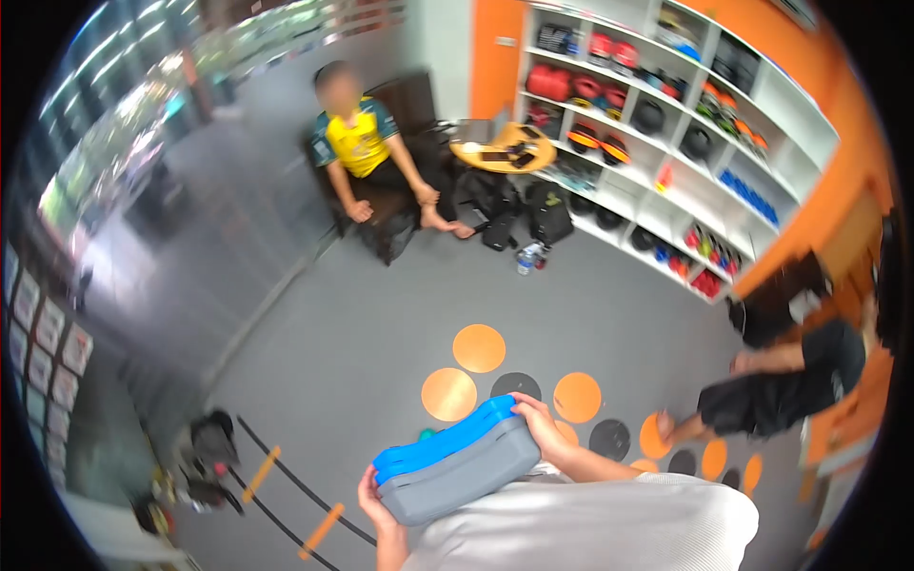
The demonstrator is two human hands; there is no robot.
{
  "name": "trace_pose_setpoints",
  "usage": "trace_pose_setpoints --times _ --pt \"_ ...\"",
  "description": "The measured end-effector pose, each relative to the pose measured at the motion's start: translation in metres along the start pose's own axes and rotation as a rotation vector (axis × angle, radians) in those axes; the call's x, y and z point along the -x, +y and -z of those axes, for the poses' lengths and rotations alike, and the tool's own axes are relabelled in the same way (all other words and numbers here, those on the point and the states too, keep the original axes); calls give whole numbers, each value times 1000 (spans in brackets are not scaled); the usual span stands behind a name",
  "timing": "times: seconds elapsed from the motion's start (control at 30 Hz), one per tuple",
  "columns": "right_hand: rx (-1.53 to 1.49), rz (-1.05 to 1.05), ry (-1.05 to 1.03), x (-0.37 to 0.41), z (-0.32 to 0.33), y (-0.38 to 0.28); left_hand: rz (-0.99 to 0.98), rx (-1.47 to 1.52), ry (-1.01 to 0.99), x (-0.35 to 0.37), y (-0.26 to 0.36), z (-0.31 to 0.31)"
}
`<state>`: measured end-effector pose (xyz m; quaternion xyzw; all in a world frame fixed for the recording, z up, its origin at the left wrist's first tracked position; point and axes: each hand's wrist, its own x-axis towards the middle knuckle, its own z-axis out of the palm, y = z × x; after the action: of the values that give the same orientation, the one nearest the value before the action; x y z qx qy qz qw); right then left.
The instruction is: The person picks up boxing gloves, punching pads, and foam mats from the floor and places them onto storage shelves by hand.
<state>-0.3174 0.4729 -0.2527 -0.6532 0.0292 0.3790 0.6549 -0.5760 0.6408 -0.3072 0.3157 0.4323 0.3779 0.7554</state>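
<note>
A long, slightly curved block [457, 466], bright blue along its top and grey below, is held in front of my white shirt. My left hand [377, 500] grips its left end, thumb up near the blue edge. At the opposite end, my right hand [539, 426] wraps round the upper right corner, fingers over the blue part. The block is tilted, its right end higher in the view. A small teal thing [427, 434] peeks out behind its upper edge, mostly hidden.
Orange dots [479, 348] and black dots mark the grey floor. A seated person [360, 143] is beside a small round table [533, 150] and backpacks [549, 211]. White shelves [609, 186] hold exercise gear. Another person [776, 385] is at the right; bags [211, 440] lie lower left.
</note>
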Motion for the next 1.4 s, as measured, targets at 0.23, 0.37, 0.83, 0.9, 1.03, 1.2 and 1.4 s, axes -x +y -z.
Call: trace_pose_setpoints --times 0.23,0.37,0.83,0.9,1.03,1.2,1.4 --pt "51 1 -200 16 89 -13 606 -7 -12 -34 -39 -20" --pt "-7 -10 -455 -6 172 -7 656 -100 -63 -48 -57 -69" --pt "749 441 -170 -19 359 -67 954 -402 -319 -32 -177 -304" --pt "768 459 -198 -30 373 -79 990 -395 -350 -42 -189 -328" --pt "740 442 -178 -69 396 -104 1018 -485 -422 -62 -206 -396" --pt "678 429 -110 -132 421 -154 1009 -422 -413 -121 -242 -483" --pt "579 322 24 -174 462 -227 982 -585 -683 -156 -249 -648"
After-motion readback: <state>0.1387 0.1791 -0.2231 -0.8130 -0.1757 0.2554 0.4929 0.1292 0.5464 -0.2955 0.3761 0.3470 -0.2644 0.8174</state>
